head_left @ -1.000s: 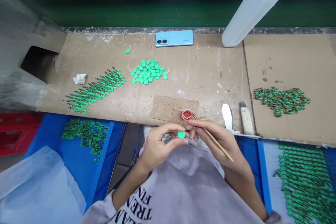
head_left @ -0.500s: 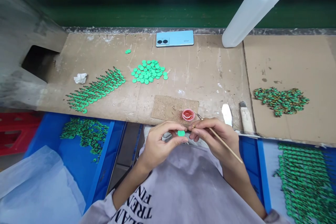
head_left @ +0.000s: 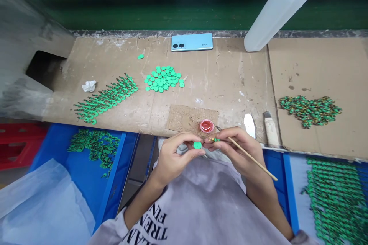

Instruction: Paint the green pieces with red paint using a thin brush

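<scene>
Between thumb and fingers, my left hand (head_left: 176,153) pinches a small green disc (head_left: 197,145) near the table's front edge. My right hand (head_left: 240,149) is closed around a thin wooden-handled brush (head_left: 253,159), whose handle slants down to the right. Its fingertips also grip a tiny green and gold piece (head_left: 215,139), close beside the disc; whether the two touch I cannot tell. Just beyond my fingers, a small pink-rimmed cup of red liquid (head_left: 206,126) stands on a piece of brown board (head_left: 181,118).
Loose green discs (head_left: 163,78) lie mid-table, with rows of assembled green pieces (head_left: 107,99) to their left. A phone (head_left: 192,42) and white bottle (head_left: 276,15) stand behind. A scraper (head_left: 270,129) and a pile of green-gold pieces (head_left: 310,111) are right. Blue trays (head_left: 115,176) flank me.
My right hand's fingertips have turned, and the green and gold piece now shows more between them. The brush has tilted slightly, its handle end lower and further right. My left hand stays put.
</scene>
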